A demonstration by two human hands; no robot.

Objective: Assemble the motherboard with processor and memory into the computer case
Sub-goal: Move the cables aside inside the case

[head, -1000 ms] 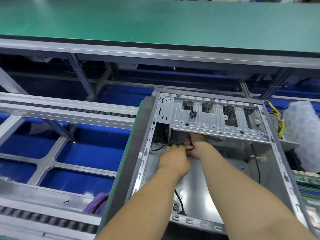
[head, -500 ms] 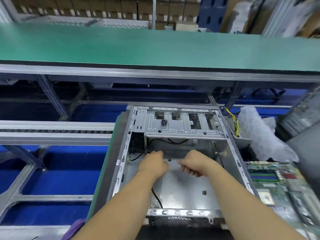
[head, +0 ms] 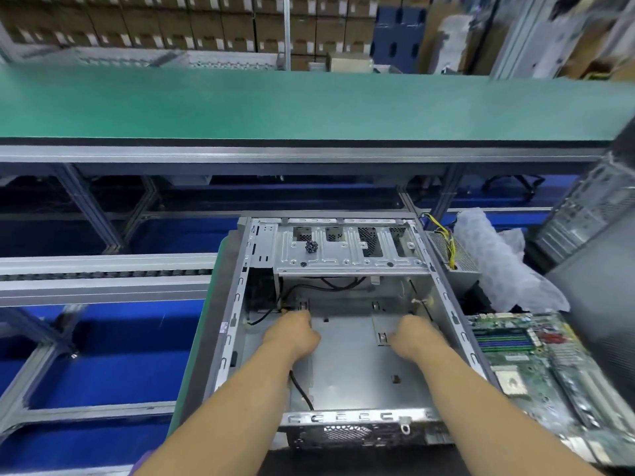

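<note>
**Both hands deep in the open case, motherboard waiting alongside**

The computer case (head: 338, 341) lies on its side on the bench (head: 192, 383), open face up, so the floor panel is easy to reach from above. Left hand (head: 292, 333) sits at the inner left, fingers curled, right by a black cable (head: 300, 389) that trails toward the near rim; whether it actually pinches that cable, I cannot tell. Right hand (head: 414, 336) is curled too, knuckles up, just beside a small metal bracket (head: 382, 333) on the floor panel, and its grip is hidden as well. My read: they're clearing wires off the tray. The motherboard (head: 525, 364) rests flat just right of the case, not yet installed. Bubble wrap (head: 498, 262) lies behind it.
</note>
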